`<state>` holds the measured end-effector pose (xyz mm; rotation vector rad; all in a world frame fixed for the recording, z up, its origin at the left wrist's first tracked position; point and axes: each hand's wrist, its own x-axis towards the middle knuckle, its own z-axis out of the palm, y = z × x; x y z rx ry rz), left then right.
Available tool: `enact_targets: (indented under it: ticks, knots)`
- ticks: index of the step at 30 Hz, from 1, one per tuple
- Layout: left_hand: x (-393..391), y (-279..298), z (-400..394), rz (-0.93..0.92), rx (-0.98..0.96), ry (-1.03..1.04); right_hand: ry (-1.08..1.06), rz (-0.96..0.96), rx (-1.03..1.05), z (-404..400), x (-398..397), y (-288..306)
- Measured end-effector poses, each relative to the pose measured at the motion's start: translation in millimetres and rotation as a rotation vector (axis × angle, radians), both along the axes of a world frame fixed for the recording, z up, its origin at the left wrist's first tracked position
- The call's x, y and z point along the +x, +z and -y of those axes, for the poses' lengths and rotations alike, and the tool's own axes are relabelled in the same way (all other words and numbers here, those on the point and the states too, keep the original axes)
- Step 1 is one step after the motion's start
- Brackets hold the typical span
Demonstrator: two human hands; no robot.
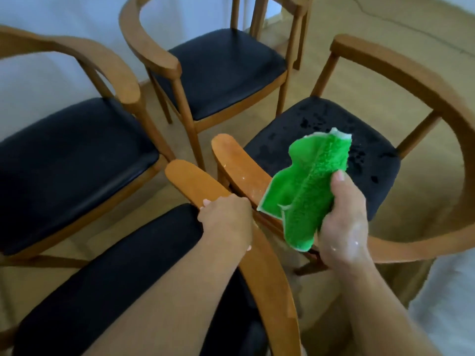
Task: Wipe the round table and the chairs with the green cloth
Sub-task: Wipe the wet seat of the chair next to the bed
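Four chairs with wooden frames and dark seats stand close together on the wood floor [334, 80], and a fifth is only partly seen at the top edge. Taking the right chair [321, 150] as landmark: its seat is speckled with wet patches, and the cloth [303, 196] is held up just in front of that seat, above its near armrest, crumpled and green. The right hand [341, 222] has its fingers [339, 178] clenched round the cloth's lower part; the hand looks wet. Left of the right chair, the near chair [128, 265] is cut off by the bottom edge, and the left hand [226, 219] grasps its armrest, fingers curled under the wood and mostly hidden. Farther left stands the left chair [72, 163]; behind is the back chair [218, 68]. No round counter can be made out.
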<state>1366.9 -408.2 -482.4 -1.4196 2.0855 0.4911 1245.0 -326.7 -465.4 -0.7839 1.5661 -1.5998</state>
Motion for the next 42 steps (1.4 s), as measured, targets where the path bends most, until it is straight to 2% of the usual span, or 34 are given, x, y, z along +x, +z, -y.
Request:
enact_targets:
  ticks: [3,6,8,10,14,17,22,25,28,30,33,35,38,42]
  knots:
    - [-6.0,-1.5,1.7,0.056,0.04,0.095,0.319,-0.211,-0.006,57.1,-24.2,11.1]
    - [-9.3,-1.7,2.6,0.078,0.077,0.177,0.659,-0.501,0.16,110.5,-19.0,-16.7]
    - [-11.2,-0.8,0.5,0.084,0.08,0.191,0.944,-0.899,0.29,134.7,-4.8,-48.3]
    - [-12.9,0.8,-0.1,0.1,0.08,0.193,1.025,-1.127,0.358,152.0,6.5,-69.4]
    - [-16.2,-0.3,0.0,0.153,0.107,0.176,0.917,-1.111,0.367,190.7,18.4,-78.7]
    - [-13.8,-3.7,-0.8,0.143,0.102,0.173,0.933,-1.201,0.352,188.6,24.8,-78.5]
    - [-4.2,-7.0,-5.0,0.088,0.093,0.175,1.012,-1.407,0.272,98.3,-2.5,-75.1]
    - [-2.6,-7.1,-6.7,0.087,0.119,0.172,1.074,-1.519,0.353,39.9,-24.1,-63.9]
    - [-2.9,-9.0,-8.5,0.092,0.097,0.169,1.101,-1.522,0.478,9.0,-40.1,-61.2]
    - [-4.7,-11.3,-9.4,0.107,0.107,0.178,1.068,-1.431,0.518,13.0,-37.7,-61.2]
    - [-7.6,-13.8,-5.4,0.137,0.162,0.228,1.027,-1.36,0.425,44.0,-24.1,-69.7]
    - [-6.8,-15.3,-5.0,0.136,0.176,0.241,1.012,-1.371,0.332,80.5,-9.2,-73.7]
    - [-2.1,-17.8,-6.3,0.148,0.158,0.221,1.042,-1.394,0.299,126.9,7.1,-79.8]
    - [3.6,-13.5,-4.6,0.197,0.19,0.167,0.997,-1.463,0.234,123.6,5.5,-78.9]
